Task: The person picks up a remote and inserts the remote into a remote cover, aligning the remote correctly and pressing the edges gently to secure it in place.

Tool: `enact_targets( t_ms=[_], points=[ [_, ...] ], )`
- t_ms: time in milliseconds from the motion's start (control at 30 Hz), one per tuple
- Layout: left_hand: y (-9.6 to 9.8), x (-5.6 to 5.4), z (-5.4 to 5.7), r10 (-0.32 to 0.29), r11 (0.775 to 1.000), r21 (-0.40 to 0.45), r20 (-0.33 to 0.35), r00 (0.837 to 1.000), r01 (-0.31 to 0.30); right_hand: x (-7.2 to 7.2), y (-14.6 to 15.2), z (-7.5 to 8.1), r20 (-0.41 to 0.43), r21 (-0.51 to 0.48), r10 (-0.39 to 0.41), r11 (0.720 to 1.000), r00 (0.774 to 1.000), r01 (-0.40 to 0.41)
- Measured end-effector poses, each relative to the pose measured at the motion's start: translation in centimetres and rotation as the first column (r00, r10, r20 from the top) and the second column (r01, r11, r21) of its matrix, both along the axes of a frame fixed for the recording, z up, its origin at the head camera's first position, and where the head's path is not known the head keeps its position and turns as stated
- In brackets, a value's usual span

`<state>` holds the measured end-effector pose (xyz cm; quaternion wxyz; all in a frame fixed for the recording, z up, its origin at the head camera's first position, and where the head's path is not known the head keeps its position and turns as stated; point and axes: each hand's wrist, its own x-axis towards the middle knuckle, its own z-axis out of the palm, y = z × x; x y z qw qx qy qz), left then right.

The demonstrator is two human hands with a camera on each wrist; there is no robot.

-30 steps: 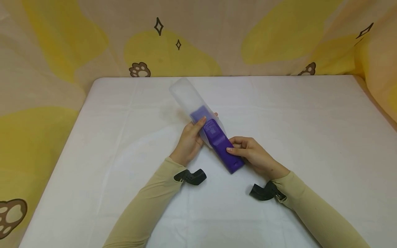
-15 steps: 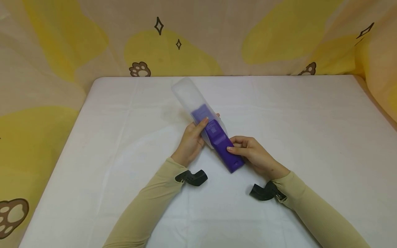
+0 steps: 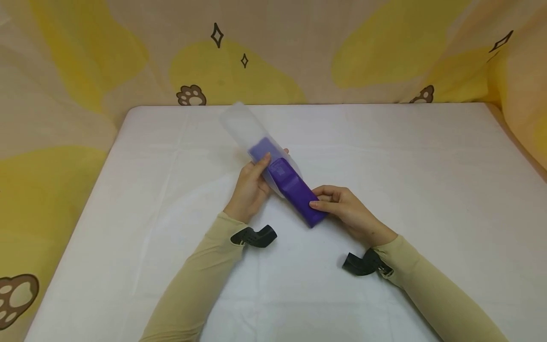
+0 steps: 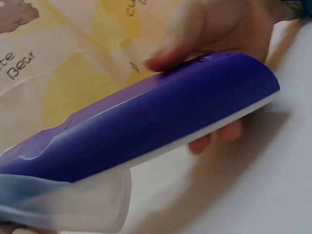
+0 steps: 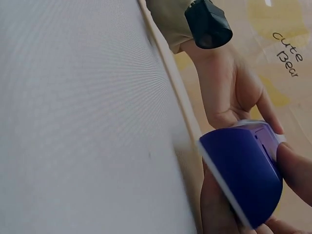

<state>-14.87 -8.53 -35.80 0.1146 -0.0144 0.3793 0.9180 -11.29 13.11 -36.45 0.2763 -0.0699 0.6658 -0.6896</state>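
Note:
In the head view, a long purple remote control (image 3: pixel 295 190) with a white underside is held aslant above the table. Its upper end sits inside a translucent plastic sleeve (image 3: pixel 243 124), whose far part is unfilled. My left hand (image 3: pixel 252 187) grips the sleeve and the remote in it, thumb on top and fingers mostly hidden beneath. With thumb above and fingers below, my right hand (image 3: pixel 344 209) pinches the remote near its bare lower end. The left wrist view shows the sleeve's mouth (image 4: pixel 97 204) around the remote's lower side.
A white-covered table (image 3: pixel 406 166) lies under both hands. Behind it hangs a yellow and beige cloth (image 3: pixel 273 52) with paw prints. Black wrist cameras (image 3: pixel 256 236) project from both sleeves.
My left hand, the sleeve and the remote have shifted left and slightly away from me. My right hand has barely moved, so its thumb lies nearer the remote's lower end.

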Motion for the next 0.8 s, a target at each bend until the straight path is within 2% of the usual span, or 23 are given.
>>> enact_targets(
  t_ms=[167, 600, 800],
  points=[
    [-0.99, -0.35, 0.39, 0.036, 0.999, 0.020, -0.009, 0.999, -0.035, 0.00, -0.01, 0.02, 0.009, -0.035, 0.022, 0.999, 1.000, -0.022],
    [-0.50, 0.07, 0.27, 0.000, 0.998, -0.065, -0.075, 0.997, -0.005, 0.03, 0.04, -0.25, -0.005, -0.036, 0.024, 0.999, 1.000, -0.024],
    [-0.31, 0.22, 0.24, -0.017, 0.997, -0.082, -0.081, 0.997, 0.011, 0.04, 0.03, -0.21, -0.005, -0.038, 0.027, 0.999, 1.000, -0.027]
  ],
)
